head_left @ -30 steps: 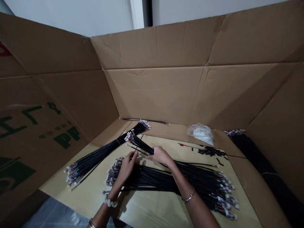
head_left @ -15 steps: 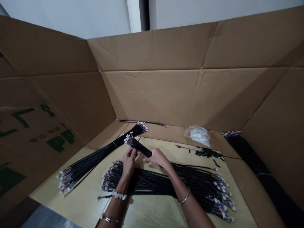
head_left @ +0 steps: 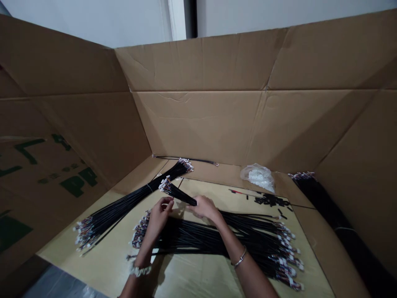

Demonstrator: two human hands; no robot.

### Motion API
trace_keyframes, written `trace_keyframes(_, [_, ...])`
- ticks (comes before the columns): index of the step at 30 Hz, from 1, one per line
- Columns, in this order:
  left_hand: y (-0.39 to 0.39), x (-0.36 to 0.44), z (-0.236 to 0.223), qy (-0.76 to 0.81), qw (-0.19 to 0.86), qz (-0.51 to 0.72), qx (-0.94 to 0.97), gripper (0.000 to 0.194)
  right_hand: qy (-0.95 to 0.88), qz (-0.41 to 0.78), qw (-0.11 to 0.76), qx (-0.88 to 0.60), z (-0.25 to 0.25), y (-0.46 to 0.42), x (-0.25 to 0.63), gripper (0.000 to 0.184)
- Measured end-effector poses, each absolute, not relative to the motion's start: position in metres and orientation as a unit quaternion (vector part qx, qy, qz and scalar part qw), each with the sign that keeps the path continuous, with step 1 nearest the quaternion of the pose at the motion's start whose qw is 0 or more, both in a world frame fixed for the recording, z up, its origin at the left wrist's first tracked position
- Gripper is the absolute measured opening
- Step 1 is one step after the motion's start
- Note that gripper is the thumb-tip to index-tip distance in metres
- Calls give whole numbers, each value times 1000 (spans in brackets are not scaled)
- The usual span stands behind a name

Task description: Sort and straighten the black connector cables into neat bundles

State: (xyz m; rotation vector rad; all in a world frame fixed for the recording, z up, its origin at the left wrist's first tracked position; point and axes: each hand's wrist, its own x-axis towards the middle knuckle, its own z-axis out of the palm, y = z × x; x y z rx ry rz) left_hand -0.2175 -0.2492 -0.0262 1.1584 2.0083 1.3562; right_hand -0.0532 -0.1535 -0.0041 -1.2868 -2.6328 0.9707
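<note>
My right hand (head_left: 204, 207) is closed round a small bunch of black cables (head_left: 176, 192) whose white connector ends stick up to the left. My left hand (head_left: 158, 216) hovers just beside that bunch, fingers curled in a pinch near the cables; what it holds is too small to make out. Both hands are over a large loose pile of black cables with connectors (head_left: 223, 238) lying across a pale board (head_left: 192, 277). A tied bundle of the same cables (head_left: 130, 203) lies diagonally at the left.
Tall cardboard walls (head_left: 204, 124) enclose the work area on three sides. A clear bag of white parts (head_left: 259, 176) and several small black pieces (head_left: 273, 200) lie at the back right. More black cables (head_left: 328, 211) lie along the right wall. A single cable (head_left: 186, 159) lies at the back.
My left hand has dropped a little down and left, away from the bunch's tip. The bunch in my right hand has tilted slightly lower. The camera view shifted a bit.
</note>
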Motion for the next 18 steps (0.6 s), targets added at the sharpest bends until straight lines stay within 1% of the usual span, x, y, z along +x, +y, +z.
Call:
trace_keyframes(2, [-262,-222,-22,811,164,352,437,35,-850,309,41,-425,-7,-153,-54,34])
trace_keyframes(4, [-270,-220,-18,866,137,208,433,41,-846,314,51,-428,-9,-153,-55,35])
trace_keyframes(5, [-272,-217,-17,881,133,151,428,43,-844,319,53,-429,-10,-153,-55,35])
trace_keyframes(7, [-274,-210,-15,894,130,83,421,45,-842,325,52,-427,-11,-153,-56,37])
trace_keyframes(10, [-272,-203,-10,894,139,50,422,38,-844,329,46,-421,-13,-154,-56,38])
trace_keyframes(13, [-270,-203,-6,891,159,51,422,34,-844,329,47,-420,-15,-154,-57,36])
trace_keyframes(16, [-271,-208,-8,907,139,63,393,32,-846,329,49,-418,-16,-154,-57,35])
trace_keyframes(18, [-273,-214,-12,908,115,92,391,31,-847,335,47,-411,-16,-154,-57,36])
